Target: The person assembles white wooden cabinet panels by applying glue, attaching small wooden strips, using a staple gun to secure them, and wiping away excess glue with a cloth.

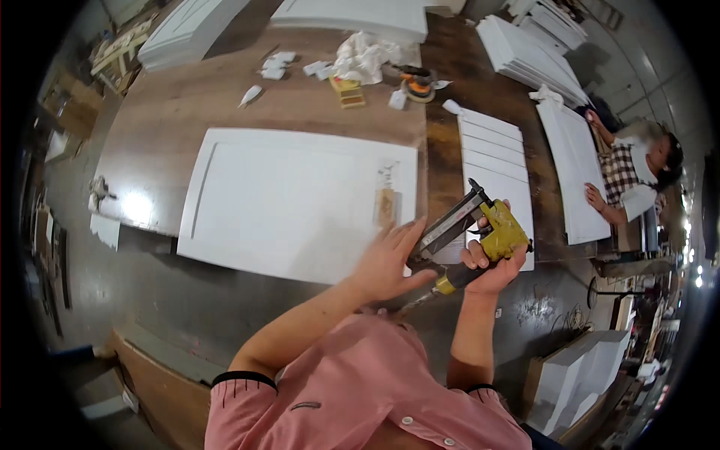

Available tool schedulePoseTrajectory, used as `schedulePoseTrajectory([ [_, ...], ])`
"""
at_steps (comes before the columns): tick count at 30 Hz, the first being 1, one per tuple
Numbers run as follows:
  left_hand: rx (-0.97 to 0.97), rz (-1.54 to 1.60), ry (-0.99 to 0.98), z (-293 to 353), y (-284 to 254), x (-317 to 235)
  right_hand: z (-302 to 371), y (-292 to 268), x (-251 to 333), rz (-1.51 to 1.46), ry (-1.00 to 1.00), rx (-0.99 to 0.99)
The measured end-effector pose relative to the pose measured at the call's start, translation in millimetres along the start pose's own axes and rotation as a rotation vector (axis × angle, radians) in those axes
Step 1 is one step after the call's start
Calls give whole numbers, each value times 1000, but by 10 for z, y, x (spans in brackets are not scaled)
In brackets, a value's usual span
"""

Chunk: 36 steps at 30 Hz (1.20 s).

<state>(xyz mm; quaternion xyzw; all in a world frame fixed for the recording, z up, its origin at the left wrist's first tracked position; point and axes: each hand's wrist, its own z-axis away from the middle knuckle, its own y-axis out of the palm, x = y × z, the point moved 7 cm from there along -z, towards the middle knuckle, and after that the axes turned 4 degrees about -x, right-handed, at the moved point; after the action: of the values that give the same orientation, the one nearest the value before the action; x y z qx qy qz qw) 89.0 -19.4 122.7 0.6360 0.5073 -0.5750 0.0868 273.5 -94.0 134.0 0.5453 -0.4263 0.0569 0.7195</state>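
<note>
Here's the right hand, closed round the handle of the yellow nail gun, while the left hand spreads thumb and fingers apart at the tail of the magazine, contact impossible to tell! At nine o'clock from the gun a white panel lies on the table, and farther off, at eleven, sits an orange sander
</note>
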Motion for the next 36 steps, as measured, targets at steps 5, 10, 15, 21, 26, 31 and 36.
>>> schedulePoseTrajectory([
  [5, -53, -308, 121, -323, 64, -247, -57, -389, 219, -391, -93, -189],
  [10, 116, -318, 212, -30, -122, -386, -52, -886, 411, -612, -90, -252],
  [15, 35, -68, 362, -238, -220, -427, -25, -874, 219, -558, 25, -227],
  [21, -279, -87, 319, -765, -22, -314, -255, -364, 144, -298, 78, -290],
  [26, -116, -325, 57, -86, 82, 476, -608, -212, 370, 560, -16, -211],
  [31, 111, -558, -251, 1215, -153, 1407, -985, -954, -333, 1477, -78, -178],
  [36, 239, -610, -219, 1427, -260, 1379, -841, -1059, -1011, 2061, 181, -162],
])
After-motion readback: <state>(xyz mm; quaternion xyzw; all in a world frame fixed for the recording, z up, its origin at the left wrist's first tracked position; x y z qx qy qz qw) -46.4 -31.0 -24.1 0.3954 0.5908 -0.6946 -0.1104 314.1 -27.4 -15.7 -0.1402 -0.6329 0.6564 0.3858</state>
